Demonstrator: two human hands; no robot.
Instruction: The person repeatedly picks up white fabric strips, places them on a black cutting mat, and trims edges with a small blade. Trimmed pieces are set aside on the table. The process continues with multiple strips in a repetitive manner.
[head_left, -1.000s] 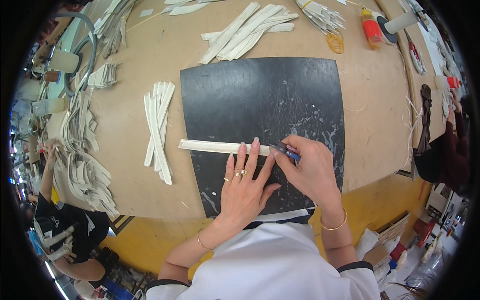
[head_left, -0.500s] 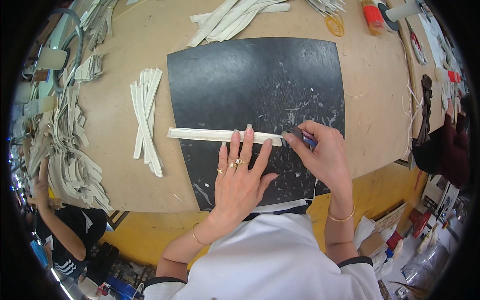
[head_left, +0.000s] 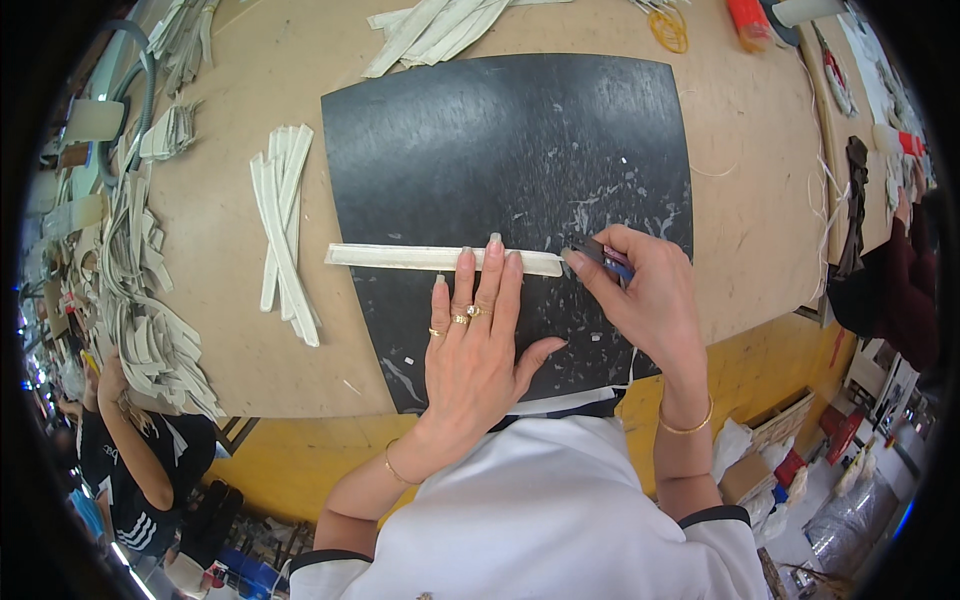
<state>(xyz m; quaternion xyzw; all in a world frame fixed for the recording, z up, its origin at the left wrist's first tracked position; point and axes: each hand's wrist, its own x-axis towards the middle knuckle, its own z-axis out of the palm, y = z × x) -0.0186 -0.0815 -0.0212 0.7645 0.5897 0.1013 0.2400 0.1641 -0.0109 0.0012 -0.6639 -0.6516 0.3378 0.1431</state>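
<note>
A long, narrow white fabric strip (head_left: pixel 390 256) lies across a black cutting mat (head_left: pixel 450 130), its left end reaching past the mat's edge onto the table. My left hand (head_left: pixel 475 345) is open and lies flat, with fingertips pressing on the strip right of its middle and the thumb spread out over the mat. Just beyond the strip's right end, my right hand (head_left: pixel 645 290) pinches a small dark tool (head_left: pixel 603 258) with a blue-purple part. Its tip is close to the strip's corner; my fingers hide much of it, so its kind is unclear.
Left of the mat lies a small pile of similar strips (head_left: pixel 283 235); another pile (head_left: pixel 440 30) is beyond it. Bundles of strips (head_left: pixel 150 340) hang along the left edge, near a co-worker's arm (head_left: pixel 135 445). Red-handled pliers (head_left: pixel 832 70) lie far right.
My left index finger has shifted left, away from the strip's right end and closer to the other fingers. The whole view has moved slightly. The tool stays beside the strip's end.
</note>
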